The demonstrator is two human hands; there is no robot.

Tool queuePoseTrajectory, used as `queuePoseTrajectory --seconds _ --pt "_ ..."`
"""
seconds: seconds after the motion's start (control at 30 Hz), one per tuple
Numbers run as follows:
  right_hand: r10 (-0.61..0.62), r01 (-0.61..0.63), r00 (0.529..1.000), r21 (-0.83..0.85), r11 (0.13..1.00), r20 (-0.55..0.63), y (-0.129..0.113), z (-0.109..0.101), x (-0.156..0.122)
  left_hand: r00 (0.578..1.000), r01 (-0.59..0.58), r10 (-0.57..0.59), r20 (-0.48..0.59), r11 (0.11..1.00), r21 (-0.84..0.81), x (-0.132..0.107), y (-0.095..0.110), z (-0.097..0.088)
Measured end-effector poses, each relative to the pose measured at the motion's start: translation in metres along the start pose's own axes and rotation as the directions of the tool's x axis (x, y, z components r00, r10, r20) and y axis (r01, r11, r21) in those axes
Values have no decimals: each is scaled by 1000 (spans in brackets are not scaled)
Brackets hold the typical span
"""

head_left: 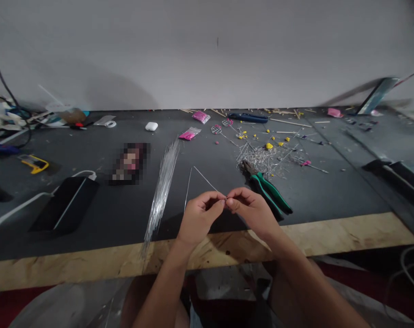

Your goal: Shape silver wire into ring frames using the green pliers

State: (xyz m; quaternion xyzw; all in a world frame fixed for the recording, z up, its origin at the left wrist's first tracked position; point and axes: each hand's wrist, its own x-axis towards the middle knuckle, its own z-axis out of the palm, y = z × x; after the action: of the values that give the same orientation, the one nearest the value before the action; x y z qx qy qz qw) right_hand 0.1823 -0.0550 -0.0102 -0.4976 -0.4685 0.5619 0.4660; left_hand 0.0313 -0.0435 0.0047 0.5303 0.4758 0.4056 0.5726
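Dark worktop [316, 182] with a pale wooden front edge [350, 230], set against a plain grey wall [193, 54]. Near that edge, the left hand [198, 218] and right hand [258, 212] meet, thumbs and forefingers pinched closed on a thin wire [205, 178] that slants away toward the wall. The fingertips hide the gripped portion. A wire bundle [161, 190] lies to the left; pliers [274, 190] lie beside the right hand. One flat object [130, 163] is pixelated; a white cable [22, 203] is cut off at left.
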Motion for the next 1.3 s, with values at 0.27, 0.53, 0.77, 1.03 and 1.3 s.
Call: queuePoseTrajectory --seconds 0.27,0.53,0.77,1.03,1.3 --pt "-57 55 997 28 998 55 -3 -1 0 996 60 -53 69 992 -108 -2 1 -6" --pt "-71 80 992 -80 994 106 -6 -2 0 997 12 -11 78 1000 -12 -5 0 -12" --pt "-12 21 997 -115 993 82 -4 3 0 994 -104 108 -24 986 127 -6 -7 -8" --pt "-22 24 1000 -119 993 18 -5 8 0 962 -209 252 -106 929 307 -6 -16 1" --pt "9 -12 999 -103 995 -35 -6 5 0 946 -238 300 -125 902 359 -5 -16 10"
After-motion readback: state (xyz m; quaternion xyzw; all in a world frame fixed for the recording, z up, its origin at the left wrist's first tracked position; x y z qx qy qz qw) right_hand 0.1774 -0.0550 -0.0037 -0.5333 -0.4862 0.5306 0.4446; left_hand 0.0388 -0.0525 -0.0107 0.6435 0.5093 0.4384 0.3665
